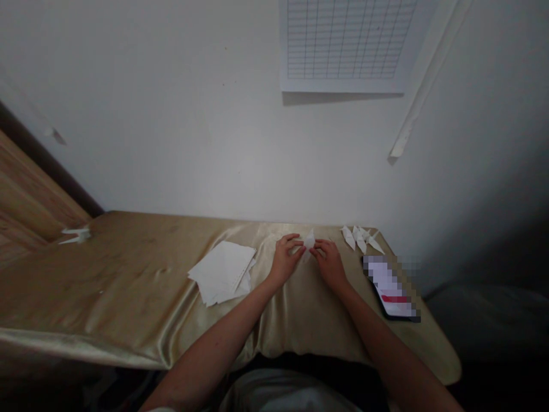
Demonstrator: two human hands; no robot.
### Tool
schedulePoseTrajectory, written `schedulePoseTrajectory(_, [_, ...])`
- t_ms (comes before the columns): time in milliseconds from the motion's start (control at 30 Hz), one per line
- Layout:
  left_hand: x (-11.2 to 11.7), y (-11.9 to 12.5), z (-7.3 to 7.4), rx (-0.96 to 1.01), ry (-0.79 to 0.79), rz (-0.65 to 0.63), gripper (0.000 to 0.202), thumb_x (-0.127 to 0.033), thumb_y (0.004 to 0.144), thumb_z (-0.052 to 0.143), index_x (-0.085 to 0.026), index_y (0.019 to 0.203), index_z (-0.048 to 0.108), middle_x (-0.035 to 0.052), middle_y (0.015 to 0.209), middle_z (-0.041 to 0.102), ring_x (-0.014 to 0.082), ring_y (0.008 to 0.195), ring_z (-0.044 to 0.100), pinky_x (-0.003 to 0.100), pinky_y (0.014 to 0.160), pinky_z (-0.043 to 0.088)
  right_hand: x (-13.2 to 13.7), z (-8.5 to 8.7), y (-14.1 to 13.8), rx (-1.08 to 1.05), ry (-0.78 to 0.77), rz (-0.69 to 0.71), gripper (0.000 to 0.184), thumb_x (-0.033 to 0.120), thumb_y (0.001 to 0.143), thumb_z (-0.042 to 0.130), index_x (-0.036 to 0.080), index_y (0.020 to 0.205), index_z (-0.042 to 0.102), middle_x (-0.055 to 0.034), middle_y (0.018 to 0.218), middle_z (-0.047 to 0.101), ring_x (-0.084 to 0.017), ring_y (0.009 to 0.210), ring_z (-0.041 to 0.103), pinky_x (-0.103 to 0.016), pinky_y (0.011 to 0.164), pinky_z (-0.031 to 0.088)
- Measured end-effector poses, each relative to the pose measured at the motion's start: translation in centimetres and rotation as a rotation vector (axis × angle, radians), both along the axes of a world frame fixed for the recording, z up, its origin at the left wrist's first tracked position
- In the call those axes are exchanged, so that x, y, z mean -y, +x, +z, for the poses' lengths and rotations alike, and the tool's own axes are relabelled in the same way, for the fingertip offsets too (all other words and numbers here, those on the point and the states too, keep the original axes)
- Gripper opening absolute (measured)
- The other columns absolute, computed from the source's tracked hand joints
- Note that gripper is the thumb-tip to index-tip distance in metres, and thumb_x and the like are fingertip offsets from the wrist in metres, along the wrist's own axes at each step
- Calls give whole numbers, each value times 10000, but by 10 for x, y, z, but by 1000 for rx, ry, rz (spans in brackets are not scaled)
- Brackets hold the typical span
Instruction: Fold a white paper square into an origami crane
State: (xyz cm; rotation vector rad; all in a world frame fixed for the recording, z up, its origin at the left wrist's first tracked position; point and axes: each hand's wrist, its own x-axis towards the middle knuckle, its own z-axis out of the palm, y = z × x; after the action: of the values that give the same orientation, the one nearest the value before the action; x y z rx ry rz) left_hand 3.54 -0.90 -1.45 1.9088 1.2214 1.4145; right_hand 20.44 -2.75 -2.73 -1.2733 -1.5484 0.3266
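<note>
A small piece of folded white paper [309, 239] is pinched between my two hands above the gold cloth. My left hand [286, 256] grips its left side with thumb and fingers. On its right side, the fingers of my right hand [329, 258] close on the edge. The paper narrows to a point at the top; its finer folds are too small to make out. To the left of my hands lies a loose stack of white paper sheets [223, 269]. Several folded white paper figures [361, 239] with pointed ends rest to the right, near the wall.
A phone [392, 289] with a lit, blurred screen lies right of my right forearm. The shiny gold cloth [141, 274] covers the table and has wrinkles. Another white object [77, 235] sits at the far left. A gridded sheet [343, 46] hangs on the wall behind.
</note>
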Motion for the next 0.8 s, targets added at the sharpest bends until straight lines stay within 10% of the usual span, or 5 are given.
schedulePoseTrajectory(800, [-1, -1, 0, -41, -49, -4, 48, -197, 819, 791, -231, 785, 793, 75, 1349, 664, 276, 1223, 589, 493, 1107, 445, 2, 3, 3, 87, 8, 41, 208, 401, 925, 581, 243, 888, 712, -91, 1087, 719, -268, 1132, 602, -523, 1112, 371])
